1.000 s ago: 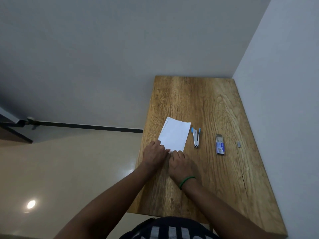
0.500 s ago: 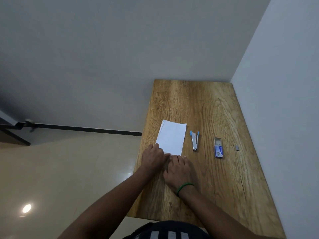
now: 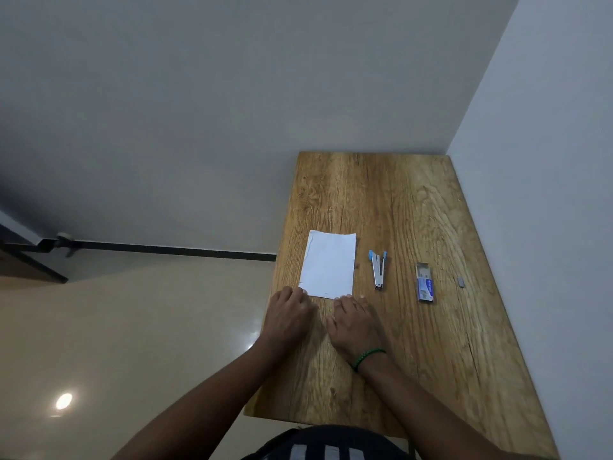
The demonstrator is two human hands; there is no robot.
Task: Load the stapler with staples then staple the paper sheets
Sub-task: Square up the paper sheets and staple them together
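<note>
Grip: my right hand [image 3: 356, 323] lies flat, straight fingertips at the near edge of the paper sheets [image 3: 328, 265], holding nothing; left hand [image 3: 290, 315] bent over their near-left corner, pinch uncertain | stapler [image 3: 378, 268] just right of sheets, untouched | staple box [image 3: 425, 283] further right on table [image 3: 414, 343]

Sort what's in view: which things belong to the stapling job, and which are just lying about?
Job: paper, stapler, staple box, grey strip (likely staples), left hand and right hand at the paper's near edge.
Just about: bracelet, fitting at the skirting.
</note>
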